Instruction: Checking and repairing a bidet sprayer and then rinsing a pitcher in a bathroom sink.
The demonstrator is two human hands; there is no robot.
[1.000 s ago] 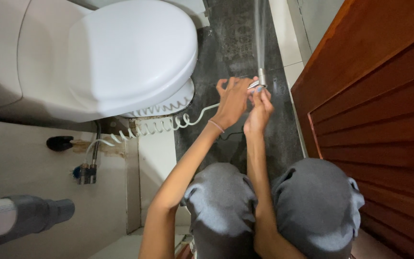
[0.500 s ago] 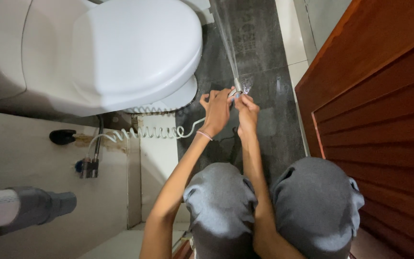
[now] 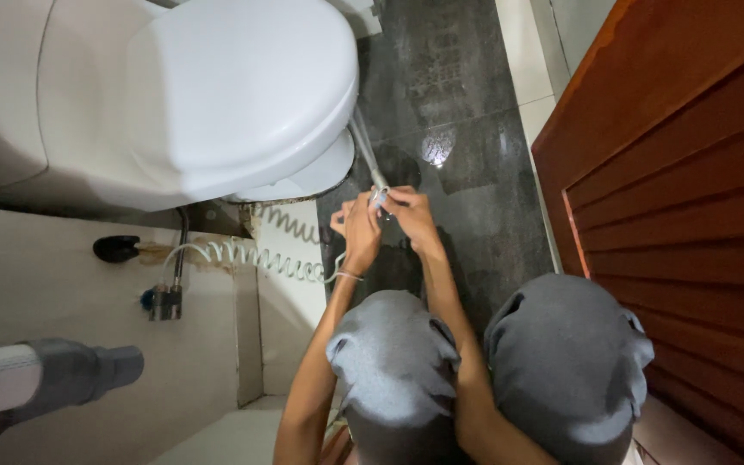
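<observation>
I hold a small bidet sprayer [image 3: 379,197] in both hands, out in front of my grey-clad knees [image 3: 398,362]. My left hand [image 3: 358,234] grips it from the left, and my right hand [image 3: 412,215] closes on it from the right. A thin water jet [image 3: 362,142] shoots from the sprayer to the front rim of the white toilet [image 3: 217,95], whose lid is down. The white coiled hose [image 3: 251,254] runs from my left wrist to a wall valve [image 3: 164,301].
Dark wet floor tiles [image 3: 467,155] lie ahead. A brown slatted wooden door [image 3: 691,172] stands close on the right. On the left are a beige tiled wall [image 3: 45,293], a black fitting [image 3: 115,249] and a grey and white cylinder [image 3: 36,379].
Both hands and the sprayer have shifted left, nearer the toilet. The jet has swung from pointing straight across the floor to striking the toilet's front rim.
</observation>
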